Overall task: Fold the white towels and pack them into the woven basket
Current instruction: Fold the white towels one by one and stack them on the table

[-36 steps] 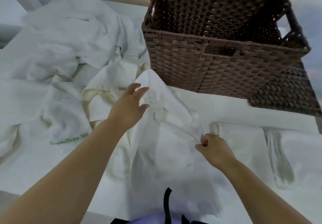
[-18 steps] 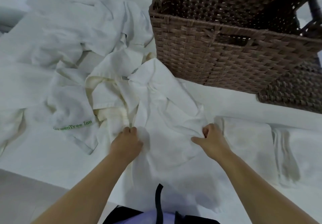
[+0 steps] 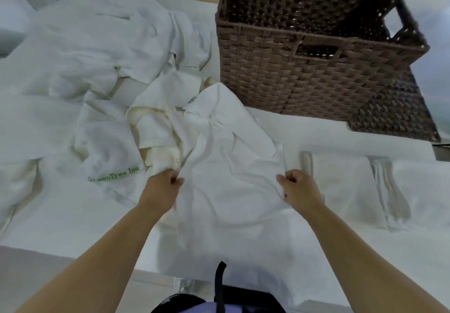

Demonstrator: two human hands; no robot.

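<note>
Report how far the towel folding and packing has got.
Done: two folded towels lie flat at right. In hand: left hand and right hand grip a crumpled towel. Left: the loose pile at left is unfolded, and no towel shows in the woven basket.

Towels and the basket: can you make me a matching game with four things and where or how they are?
Things:
1. woven basket
2. middle towel
3. towel with green letters
4. folded towel

Place or state:
A. lies flat on the right
B. brown, stands at the back
C. gripped by the left hand and the right hand
D. crumpled on the left

Pairs: 1-B, 2-C, 3-D, 4-A
</note>
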